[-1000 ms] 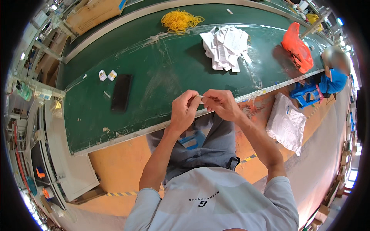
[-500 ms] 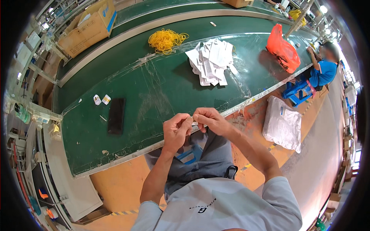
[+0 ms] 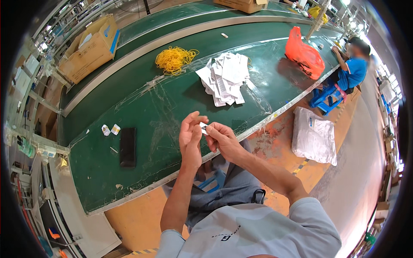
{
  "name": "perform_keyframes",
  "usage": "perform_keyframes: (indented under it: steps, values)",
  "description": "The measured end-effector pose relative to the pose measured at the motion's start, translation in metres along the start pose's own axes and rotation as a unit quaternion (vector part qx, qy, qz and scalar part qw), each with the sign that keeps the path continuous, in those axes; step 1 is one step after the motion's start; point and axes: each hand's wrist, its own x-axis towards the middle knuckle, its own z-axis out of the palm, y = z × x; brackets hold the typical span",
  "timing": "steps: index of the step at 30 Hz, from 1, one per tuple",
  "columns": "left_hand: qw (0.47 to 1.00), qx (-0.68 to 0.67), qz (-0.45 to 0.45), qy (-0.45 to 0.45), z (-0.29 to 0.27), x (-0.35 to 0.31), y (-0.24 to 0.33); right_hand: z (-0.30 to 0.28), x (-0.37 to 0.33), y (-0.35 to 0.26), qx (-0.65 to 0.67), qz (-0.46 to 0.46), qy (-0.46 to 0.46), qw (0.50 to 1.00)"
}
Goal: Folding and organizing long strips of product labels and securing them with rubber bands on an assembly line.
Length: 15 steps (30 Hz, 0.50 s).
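A small white piece pinched above a green surface

The piece is small, flat and white with a dark mark on its face, its far details too small to read. It is above the near edge of the surface, in the grip of the right hand, whose thumb and fingers close on it. The left hand is beside it, its grip loose, thumb and fingers apart; whether its thumb touches the piece I cannot tell.

The surface is smooth and green, scuffed, with a pale, chipped edge. To the left lie one black oblong with rounded corners, one thin white stick and two crumpled white-and-yellow scraps. On the floor to the right sits one package in wrinkled whitish wrapping.

Farther off are one heap of white paper slips, overlapping too much to count, one tangle of thin yellow bands, and one red bag of crinkled plastic. Beyond stand two brown cardboard boxes.
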Motion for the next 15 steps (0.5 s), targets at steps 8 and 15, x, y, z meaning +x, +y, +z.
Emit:
perform_keyframes:
  steps: [8, 15]
  values:
    - [0.986, -0.057, -0.128, -0.086, 0.005, 0.02, 0.007, 0.001, 0.006, -0.001, -0.145, -0.011, 0.024, 0.989]
    - [0.996, -0.001, -0.057, -0.07, -0.016, 0.07, -0.005, -0.055, 0.012, -0.05, -0.378, -0.117, 0.022, 0.918]
